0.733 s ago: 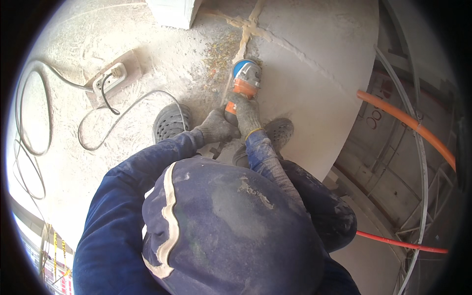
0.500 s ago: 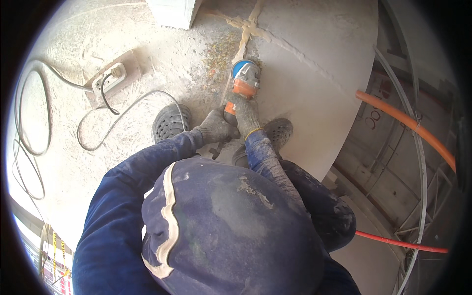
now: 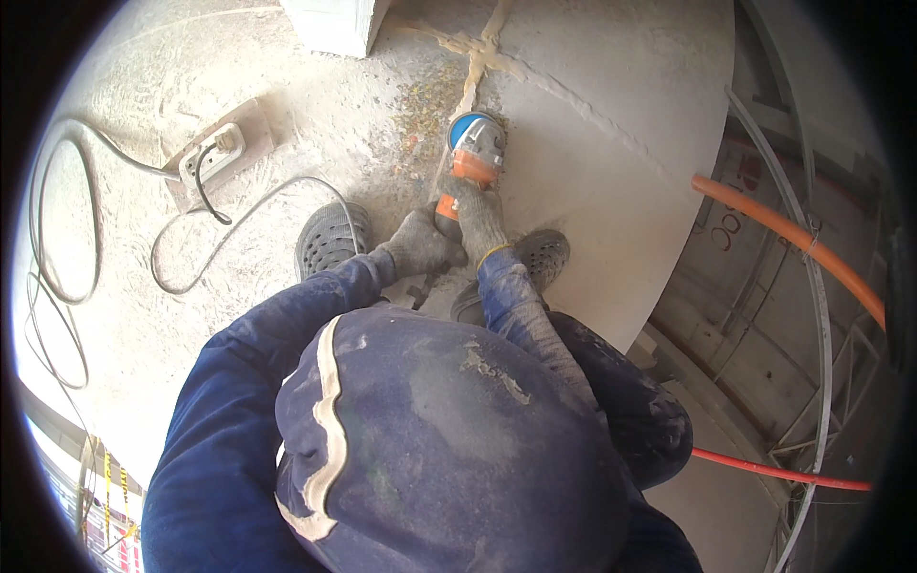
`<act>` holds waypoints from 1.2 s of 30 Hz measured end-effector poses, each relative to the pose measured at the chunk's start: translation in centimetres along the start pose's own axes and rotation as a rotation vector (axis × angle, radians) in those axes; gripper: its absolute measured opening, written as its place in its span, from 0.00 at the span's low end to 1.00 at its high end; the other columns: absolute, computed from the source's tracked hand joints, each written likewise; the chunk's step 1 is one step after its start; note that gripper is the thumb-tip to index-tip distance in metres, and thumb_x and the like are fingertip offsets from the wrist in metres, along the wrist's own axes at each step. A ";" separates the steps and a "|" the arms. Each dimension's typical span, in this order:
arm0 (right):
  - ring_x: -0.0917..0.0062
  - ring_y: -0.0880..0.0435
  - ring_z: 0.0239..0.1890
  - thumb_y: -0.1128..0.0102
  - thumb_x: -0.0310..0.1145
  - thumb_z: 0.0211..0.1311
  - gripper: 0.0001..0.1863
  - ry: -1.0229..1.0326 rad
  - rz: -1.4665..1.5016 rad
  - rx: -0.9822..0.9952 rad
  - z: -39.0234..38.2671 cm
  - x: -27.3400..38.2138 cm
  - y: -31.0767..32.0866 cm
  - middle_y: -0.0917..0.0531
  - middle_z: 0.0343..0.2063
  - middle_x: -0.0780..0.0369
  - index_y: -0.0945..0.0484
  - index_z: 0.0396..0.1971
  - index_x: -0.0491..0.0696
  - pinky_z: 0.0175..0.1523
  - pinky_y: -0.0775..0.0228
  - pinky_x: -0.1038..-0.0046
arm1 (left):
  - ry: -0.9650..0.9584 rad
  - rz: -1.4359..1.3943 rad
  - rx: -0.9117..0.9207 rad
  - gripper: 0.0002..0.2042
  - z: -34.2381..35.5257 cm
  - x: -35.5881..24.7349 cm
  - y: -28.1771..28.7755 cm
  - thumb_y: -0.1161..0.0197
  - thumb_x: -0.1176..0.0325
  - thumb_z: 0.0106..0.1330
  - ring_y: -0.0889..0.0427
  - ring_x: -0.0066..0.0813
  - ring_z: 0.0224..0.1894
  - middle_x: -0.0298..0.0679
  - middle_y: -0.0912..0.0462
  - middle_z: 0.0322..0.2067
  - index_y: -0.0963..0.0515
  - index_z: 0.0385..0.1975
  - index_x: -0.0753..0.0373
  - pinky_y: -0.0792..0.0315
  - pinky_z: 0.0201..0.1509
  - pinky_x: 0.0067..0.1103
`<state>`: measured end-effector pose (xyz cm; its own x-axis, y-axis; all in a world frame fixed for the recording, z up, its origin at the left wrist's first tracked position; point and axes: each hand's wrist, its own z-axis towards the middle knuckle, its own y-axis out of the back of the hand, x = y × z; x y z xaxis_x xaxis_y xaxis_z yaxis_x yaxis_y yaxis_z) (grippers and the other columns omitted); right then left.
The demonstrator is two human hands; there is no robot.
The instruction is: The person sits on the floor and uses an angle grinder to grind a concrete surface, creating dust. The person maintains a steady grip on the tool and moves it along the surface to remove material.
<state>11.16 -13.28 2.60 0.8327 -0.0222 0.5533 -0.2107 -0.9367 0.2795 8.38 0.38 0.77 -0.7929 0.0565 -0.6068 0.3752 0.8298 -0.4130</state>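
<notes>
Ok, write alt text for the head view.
Seen from above, a person in a blue cap and blue sleeves grips an orange angle grinder with both gloved hands, left hand and right hand, its disc on a dusty concrete floor. A cable runs to a socket box on the left.

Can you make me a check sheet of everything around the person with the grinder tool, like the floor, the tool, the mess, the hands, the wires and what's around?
Surface: dusty concrete floor with a cut groove.
Job's things: orange angle grinder, its disc end on the groove.
Clutter: dust and coloured specks beside the groove.
Grips: gloved left hand and right hand, both closed on the grinder.
Cables: grey cord plugged into a socket box; loops at left.
Surroundings: orange pipe, red hose, pale block.
</notes>
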 end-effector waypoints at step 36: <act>0.70 0.13 0.37 0.16 0.48 0.47 0.36 0.077 -0.050 -0.021 2.3 1.1 0.6 0.12 0.40 0.56 0.16 0.49 0.36 0.43 0.19 0.64 | -0.045 -0.010 -0.002 0.25 2.1 -0.6 -0.2 0.26 0.82 0.55 0.12 0.28 0.32 0.39 0.13 0.36 0.25 0.55 0.67 0.17 0.31 0.26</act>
<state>13.14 -14.69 1.53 0.8008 0.0521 0.5967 -0.1810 -0.9286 0.3239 9.76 -0.99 -0.21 -0.7743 0.0236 -0.6324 0.3667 0.8312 -0.4179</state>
